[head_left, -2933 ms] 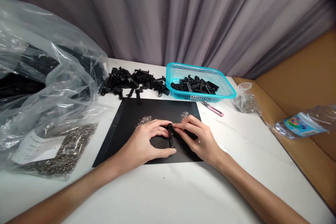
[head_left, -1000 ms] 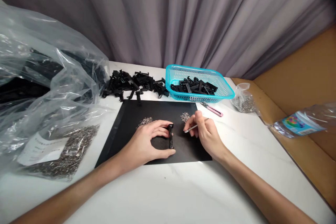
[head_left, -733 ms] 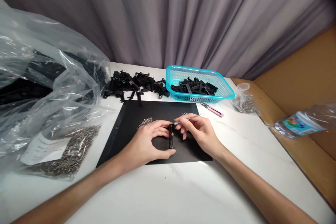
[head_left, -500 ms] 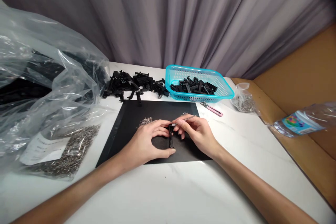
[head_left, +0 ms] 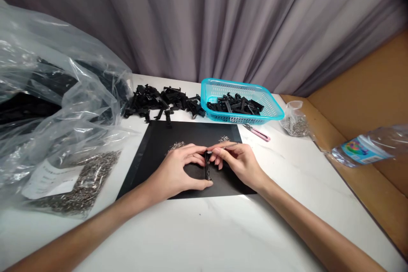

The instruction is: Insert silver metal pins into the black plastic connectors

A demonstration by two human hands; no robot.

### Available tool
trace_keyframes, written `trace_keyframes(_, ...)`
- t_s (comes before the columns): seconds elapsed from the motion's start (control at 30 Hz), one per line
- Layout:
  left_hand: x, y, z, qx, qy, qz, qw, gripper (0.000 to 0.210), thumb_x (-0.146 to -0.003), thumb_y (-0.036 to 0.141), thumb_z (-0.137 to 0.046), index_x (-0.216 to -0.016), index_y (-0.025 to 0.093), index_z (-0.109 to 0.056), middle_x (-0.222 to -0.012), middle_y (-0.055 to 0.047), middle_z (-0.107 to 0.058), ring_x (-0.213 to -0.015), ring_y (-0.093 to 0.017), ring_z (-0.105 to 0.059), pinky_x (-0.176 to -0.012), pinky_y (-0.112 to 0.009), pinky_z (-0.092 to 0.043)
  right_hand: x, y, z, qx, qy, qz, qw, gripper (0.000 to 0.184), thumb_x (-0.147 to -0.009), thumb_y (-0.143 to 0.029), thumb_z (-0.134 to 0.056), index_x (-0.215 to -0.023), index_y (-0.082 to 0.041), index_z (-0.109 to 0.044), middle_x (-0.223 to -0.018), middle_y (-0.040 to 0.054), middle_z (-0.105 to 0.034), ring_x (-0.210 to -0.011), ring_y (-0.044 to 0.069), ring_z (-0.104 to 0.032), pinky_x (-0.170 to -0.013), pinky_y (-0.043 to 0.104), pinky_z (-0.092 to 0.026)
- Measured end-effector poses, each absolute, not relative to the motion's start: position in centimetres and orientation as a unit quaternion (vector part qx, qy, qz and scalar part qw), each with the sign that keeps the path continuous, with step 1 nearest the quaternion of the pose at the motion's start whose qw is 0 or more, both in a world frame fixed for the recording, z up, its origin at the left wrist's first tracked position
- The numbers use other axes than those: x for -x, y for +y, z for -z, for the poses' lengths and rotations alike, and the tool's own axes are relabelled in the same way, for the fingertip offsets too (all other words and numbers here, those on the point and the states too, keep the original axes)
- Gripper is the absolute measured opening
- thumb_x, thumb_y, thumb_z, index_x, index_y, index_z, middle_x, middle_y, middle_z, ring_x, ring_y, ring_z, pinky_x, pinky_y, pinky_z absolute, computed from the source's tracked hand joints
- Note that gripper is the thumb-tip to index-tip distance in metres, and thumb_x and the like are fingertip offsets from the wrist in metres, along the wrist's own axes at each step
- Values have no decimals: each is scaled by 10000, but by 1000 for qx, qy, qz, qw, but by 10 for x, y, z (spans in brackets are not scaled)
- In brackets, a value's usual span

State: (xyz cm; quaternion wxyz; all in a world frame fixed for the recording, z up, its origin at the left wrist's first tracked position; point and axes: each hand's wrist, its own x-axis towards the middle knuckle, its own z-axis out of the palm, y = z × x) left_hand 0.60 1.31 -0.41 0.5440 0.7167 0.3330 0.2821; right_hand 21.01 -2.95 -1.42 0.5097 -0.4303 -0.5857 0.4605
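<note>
My left hand [head_left: 181, 168] grips a narrow black plastic part [head_left: 207, 167] lengthwise, thumb at its near end and fingertips at its far end. My right hand [head_left: 237, 159] is closed in a pinch on a thin metal tool like tweezers [head_left: 227, 148], mostly covered by the fingers. The tool's tip meets or nearly meets the far end of the part; exact contact is too small to tell. Both hands are over a black mat [head_left: 159, 136]. Small metal pieces lie in one pile [head_left: 177, 145] behind my left hand and another pile [head_left: 224, 139] behind my right.
Loose black parts [head_left: 153, 100] are heaped behind the mat, beside a blue basket [head_left: 277, 112] holding more. Pink-handled snips [head_left: 259, 134] lie to the right, near a small bag of metal pieces [head_left: 298, 123] and a bottle [head_left: 366, 148]. Large plastic bags [head_left: 73, 178] fill the left.
My right index finger and the tool have shifted slightly, uncovering more of the right metal pile. My left hand keeps its hold on the black part, almost unmoved.
</note>
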Motion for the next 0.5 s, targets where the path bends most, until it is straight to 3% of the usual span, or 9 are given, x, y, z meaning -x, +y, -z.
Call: trace_keyframes(0.5, -7, 12, 4, -720, 348, -283, 529, 714, -527, 247, -943, -1183, 136, -683, -987, -40, -704, -924, -226, -745, -944, -384, -648, -208, -33, 12, 460, -628, -388, 494, 373, -987, -482, -621, -898, -163, -794, -842, 68, -741, -601, 127, -650, -586, 269, -579)
